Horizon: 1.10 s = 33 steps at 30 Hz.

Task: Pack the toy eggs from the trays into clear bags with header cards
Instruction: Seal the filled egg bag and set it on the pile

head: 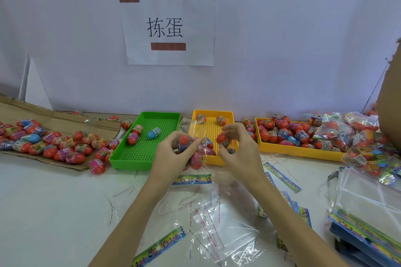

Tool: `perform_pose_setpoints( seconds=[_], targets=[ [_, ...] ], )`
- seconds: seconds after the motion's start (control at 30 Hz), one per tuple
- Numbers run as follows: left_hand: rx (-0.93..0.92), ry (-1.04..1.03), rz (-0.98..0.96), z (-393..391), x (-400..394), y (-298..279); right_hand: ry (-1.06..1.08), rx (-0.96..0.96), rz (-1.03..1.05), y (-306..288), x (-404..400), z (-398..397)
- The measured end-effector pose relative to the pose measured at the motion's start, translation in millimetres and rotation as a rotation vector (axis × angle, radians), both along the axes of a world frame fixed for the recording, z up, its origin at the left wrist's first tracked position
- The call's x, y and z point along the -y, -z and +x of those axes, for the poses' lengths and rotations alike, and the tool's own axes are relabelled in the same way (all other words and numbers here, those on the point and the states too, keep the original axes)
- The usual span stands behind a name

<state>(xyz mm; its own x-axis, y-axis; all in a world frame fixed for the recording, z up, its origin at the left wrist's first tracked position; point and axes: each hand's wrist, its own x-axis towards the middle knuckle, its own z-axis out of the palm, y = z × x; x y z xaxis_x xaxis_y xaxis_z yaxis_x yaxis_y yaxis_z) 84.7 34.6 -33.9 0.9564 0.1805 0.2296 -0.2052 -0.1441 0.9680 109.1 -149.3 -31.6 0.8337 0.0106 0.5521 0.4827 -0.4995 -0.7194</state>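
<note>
A white counter [54, 201] carries a cardboard sheet [65, 122] heaped with toy eggs, a green tray [138, 158] holding four eggs, a small yellow tray [211, 115] with two eggs at its back, and a long yellow tray [299, 150] piled with eggs beside filled bags [351, 128]. Above the gap between the green and small yellow trays, the left hand [171, 154] has its grip clamped on a red-topped egg [184, 140] at the mouth of a clear bag [199, 154] already holding eggs. The right hand [238, 151] pinches another red egg [221, 137], and empty bags [221, 234] with header cards [192, 179] lie in front.
</note>
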Motion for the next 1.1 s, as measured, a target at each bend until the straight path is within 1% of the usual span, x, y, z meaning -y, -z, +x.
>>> perform_pose_setpoints(
  seconds=[0.13,0.2,0.37,0.6,0.67,0.77,0.8,0.9,0.97,1.1],
  targets=[
    [-0.011,0.017,0.002,-0.4,0.4,-0.2,-0.003,0.024,-0.032,0.2,0.6,1.3],
    [-0.008,0.026,0.003,-0.9,0.5,-0.3,-0.027,0.016,0.011,0.7,0.6,0.7],
    [0.001,0.038,0.024,-1.7,-0.4,-1.3,-0.081,0.023,0.200,-5.4,-2.4,-0.5],
    [0.020,0.103,0.044,-2.8,3.6,0.3,-0.211,0.123,0.220,-21.1,-15.4,-13.0],
    [0.032,0.125,0.056,-3.0,5.8,1.1,-0.225,0.149,0.159,-22.7,-16.9,-14.6],
    [0.057,0.152,0.070,-2.6,7.7,3.6,-0.155,0.266,-0.111,-20.1,-15.2,-15.9],
    [0.069,0.151,0.081,-2.0,7.5,4.8,-0.131,0.280,-0.172,-19.2,-14.3,-15.2],
    [0.100,0.138,0.126,-0.3,5.4,6.5,-0.148,0.228,-0.235,-18.2,-11.0,-12.6],
    [0.110,0.139,0.116,0.7,4.3,7.2,-0.174,0.200,-0.307,-19.0,-7.7,-11.6],
    [0.112,0.150,0.108,0.7,4.1,7.4,-0.190,0.205,-0.404,-19.6,-4.2,-13.0]
  ],
)
